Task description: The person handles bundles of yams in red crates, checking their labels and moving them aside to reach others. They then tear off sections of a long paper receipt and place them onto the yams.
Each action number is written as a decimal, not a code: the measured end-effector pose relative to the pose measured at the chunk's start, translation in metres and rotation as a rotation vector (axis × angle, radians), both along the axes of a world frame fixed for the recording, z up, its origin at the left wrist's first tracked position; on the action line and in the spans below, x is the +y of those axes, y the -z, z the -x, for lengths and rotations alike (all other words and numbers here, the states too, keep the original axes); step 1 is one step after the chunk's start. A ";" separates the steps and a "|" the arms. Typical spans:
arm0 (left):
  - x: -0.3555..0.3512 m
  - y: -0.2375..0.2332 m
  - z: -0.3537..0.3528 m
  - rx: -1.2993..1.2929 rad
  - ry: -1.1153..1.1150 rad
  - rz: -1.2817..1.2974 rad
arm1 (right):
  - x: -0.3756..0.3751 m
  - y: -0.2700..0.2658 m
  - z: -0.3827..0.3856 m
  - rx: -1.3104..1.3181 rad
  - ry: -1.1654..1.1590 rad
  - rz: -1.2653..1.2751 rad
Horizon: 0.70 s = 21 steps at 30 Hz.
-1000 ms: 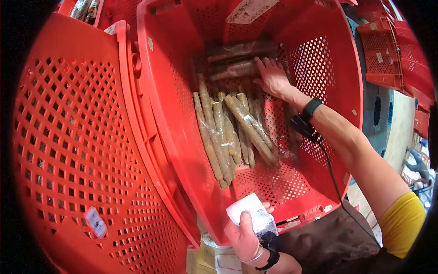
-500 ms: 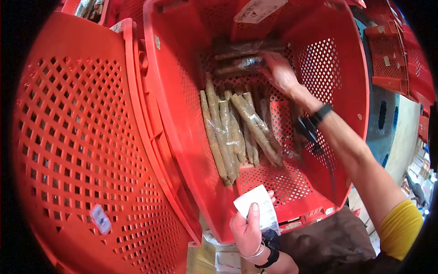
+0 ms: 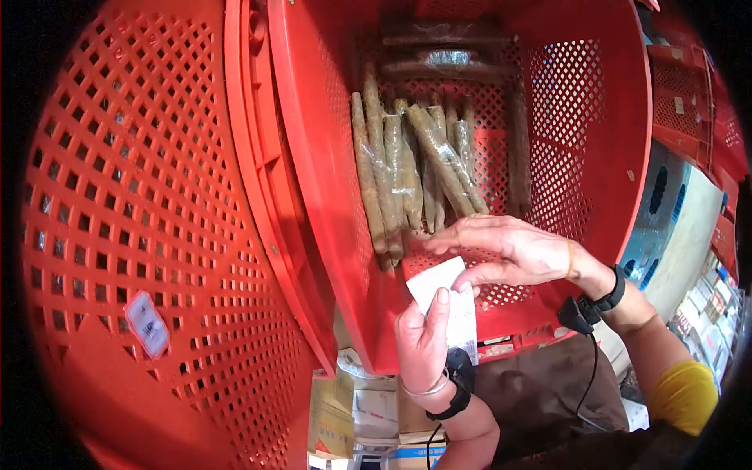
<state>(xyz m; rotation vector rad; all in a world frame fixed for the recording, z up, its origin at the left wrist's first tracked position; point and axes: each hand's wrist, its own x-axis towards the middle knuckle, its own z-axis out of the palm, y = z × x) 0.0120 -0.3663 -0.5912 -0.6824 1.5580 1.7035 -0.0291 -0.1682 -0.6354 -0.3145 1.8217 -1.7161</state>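
Observation:
My left hand is closed on a white printed paper slip, thumb on its face. Just above the slip reaches my right hand, fingers stretched toward the left and thumb apart, near the slip's right edge. Both are over the near end of a large red crate. Inside it lie several long brown root-like sticks in clear plastic, mostly lengthwise. Two wrapped bundles lie crosswise at the far end, and another stands along the right wall.
A red perforated crate wall with a white label fills the left side. More red crates are at the upper right. Cardboard boxes show at the bottom, beside dark brown cloth.
My right hand has come back from the wrapped bundles at the far end to beside the slip. The view has shifted, so the crate's contents appear higher. My left hand still holds the slip.

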 end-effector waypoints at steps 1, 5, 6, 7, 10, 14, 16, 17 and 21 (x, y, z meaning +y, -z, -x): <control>-0.001 -0.001 0.000 -0.002 0.002 0.004 | -0.003 0.003 -0.006 -0.116 0.024 -0.004; 0.001 -0.005 -0.001 -0.007 -0.024 0.012 | -0.011 0.016 -0.012 0.010 -0.054 -0.040; 0.002 -0.007 -0.002 -0.003 -0.027 0.076 | -0.016 0.015 -0.011 -0.131 -0.012 -0.003; -0.002 -0.006 -0.006 -0.006 -0.028 0.079 | -0.021 0.011 -0.012 -0.278 0.028 0.035; -0.021 -0.027 -0.020 0.034 -0.171 0.244 | -0.052 -0.015 -0.044 -0.702 0.351 0.477; -0.050 -0.089 -0.052 0.062 -0.363 0.245 | -0.097 -0.058 -0.107 -0.894 0.198 0.637; -0.082 -0.128 -0.069 0.052 -0.344 0.280 | -0.111 -0.081 -0.118 -0.854 0.026 0.610; -0.099 -0.152 -0.078 0.045 -0.311 0.284 | -0.113 -0.090 -0.111 -0.826 -0.074 0.626; -0.130 -0.236 -0.076 -0.167 0.166 0.158 | -0.109 -0.129 -0.066 -0.466 -0.651 0.477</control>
